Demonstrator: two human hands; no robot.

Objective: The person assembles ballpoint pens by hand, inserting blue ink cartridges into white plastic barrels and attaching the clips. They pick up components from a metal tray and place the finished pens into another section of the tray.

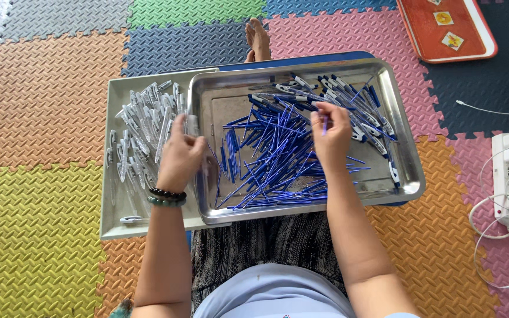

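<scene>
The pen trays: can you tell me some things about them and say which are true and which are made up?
1. The right hand pinches a blue refill. True.
2. The steel tray holds red refills. False: the loose refills in it are blue.
3. The left hand is over the flat grey tray, by its clear pen barrels. True.
4. The left wrist is bare. False: it wears bead bracelets.
5. The trays stand on a wooden table. False: foam floor mats lie under and around them.
</scene>
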